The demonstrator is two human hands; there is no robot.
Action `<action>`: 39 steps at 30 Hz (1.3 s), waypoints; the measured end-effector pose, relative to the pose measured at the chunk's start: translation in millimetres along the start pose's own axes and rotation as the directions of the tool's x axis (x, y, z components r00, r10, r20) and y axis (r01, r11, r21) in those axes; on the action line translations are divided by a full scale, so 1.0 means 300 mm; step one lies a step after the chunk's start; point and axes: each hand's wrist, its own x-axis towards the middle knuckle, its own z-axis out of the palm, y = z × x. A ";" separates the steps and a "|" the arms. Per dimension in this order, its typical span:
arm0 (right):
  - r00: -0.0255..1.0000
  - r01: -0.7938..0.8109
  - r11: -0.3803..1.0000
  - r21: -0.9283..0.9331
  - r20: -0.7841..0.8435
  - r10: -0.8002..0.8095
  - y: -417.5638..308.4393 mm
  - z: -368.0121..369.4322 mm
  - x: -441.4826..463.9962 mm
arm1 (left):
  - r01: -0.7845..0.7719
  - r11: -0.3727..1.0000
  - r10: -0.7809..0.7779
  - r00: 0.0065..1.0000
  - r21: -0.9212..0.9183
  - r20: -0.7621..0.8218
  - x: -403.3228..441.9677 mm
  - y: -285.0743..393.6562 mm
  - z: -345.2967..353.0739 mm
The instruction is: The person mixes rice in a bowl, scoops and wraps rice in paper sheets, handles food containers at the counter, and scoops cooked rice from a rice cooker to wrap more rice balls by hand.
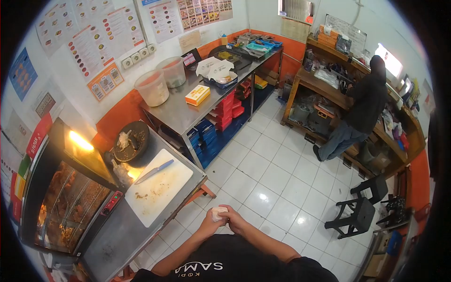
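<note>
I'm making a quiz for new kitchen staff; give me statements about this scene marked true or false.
1. A knife lies on the cutting board. True.
2. The left hand and right hand are far apart. False: they meet at a pale item.
3. An orange-and-white box stands on the metal table. True.
4. The person in jeans is sitting down. False: that person stands by the wooden shelves.
5. The lamp is lit. True.
</note>
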 end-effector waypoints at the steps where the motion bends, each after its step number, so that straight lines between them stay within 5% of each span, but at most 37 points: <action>1: 1.000 0.010 1.000 -0.009 -0.007 -0.011 0.001 0.002 0.001 | 0.008 1.000 -0.008 1.000 0.003 0.002 0.000 0.000 -0.001; 9: 1.000 0.019 0.999 -0.046 0.023 -0.018 0.024 -0.007 0.013 | 0.020 1.000 -0.021 1.000 -0.017 -0.010 -0.001 -0.029 -0.023; 20: 0.990 0.138 0.982 -0.127 -0.007 -0.140 0.099 0.069 0.020 | -0.028 0.945 0.063 0.993 0.327 -0.097 -0.139 0.107 -0.035; 27: 0.991 0.112 0.990 -0.089 0.087 -0.104 0.180 0.204 0.016 | -0.165 0.916 0.226 0.965 0.365 -0.131 -0.220 -0.100 -0.146; 29: 0.990 0.119 0.985 -0.122 0.094 -0.108 0.214 0.244 0.017 | -0.179 0.972 0.200 0.970 0.150 -0.140 -0.275 -0.090 -0.171; 33: 0.989 0.078 0.982 -0.170 0.138 -0.055 0.331 0.342 0.016 | -0.176 0.978 0.190 0.973 0.109 -0.131 -0.411 -0.129 -0.257; 35: 0.983 0.069 0.984 -0.165 0.178 -0.039 0.436 0.433 0.017 | -0.184 0.948 0.242 0.946 0.260 -0.213 -0.498 -0.223 -0.350; 39: 0.938 -0.044 0.974 -0.223 0.325 0.117 0.706 0.683 -0.006 | -0.170 0.986 0.159 0.920 0.001 -0.358 -0.844 -0.280 -0.569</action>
